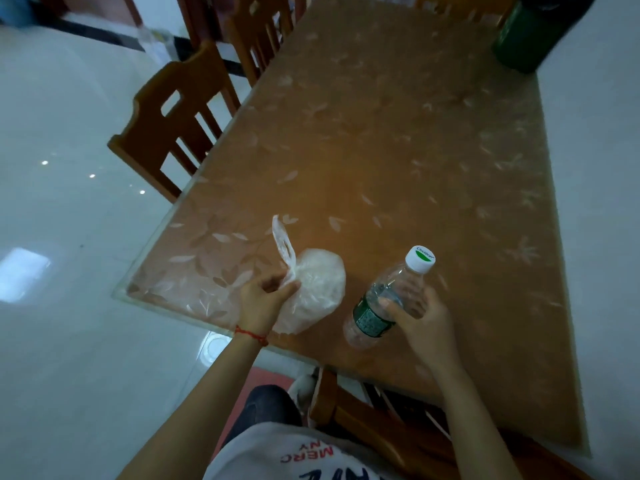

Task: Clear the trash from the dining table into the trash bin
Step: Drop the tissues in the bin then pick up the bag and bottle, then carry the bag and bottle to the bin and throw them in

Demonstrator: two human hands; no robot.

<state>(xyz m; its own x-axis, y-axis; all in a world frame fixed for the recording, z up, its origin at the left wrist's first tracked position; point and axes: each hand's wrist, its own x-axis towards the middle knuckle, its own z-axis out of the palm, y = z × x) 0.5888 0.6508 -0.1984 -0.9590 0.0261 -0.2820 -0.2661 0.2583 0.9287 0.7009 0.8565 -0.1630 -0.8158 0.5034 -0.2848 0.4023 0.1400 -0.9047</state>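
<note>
A knotted white plastic bag [317, 284] lies near the front edge of the dining table [398, 140]. My left hand [263, 299] pinches the bag at its twisted neck, the handles sticking up above my fingers. To the right, a clear plastic water bottle [388, 299] with a white cap and green label leans tilted, and my right hand [420, 318] is wrapped around its middle. A dark green trash bin [530, 32] with a black liner stands at the far right end of the table, partly cut off by the frame.
Wooden chairs [173, 126] stand along the table's left side, and another chair [374, 417] sits tucked under the near edge by my legs. The table has a floral glass top. Glossy white floor [69, 237] spreads to the left.
</note>
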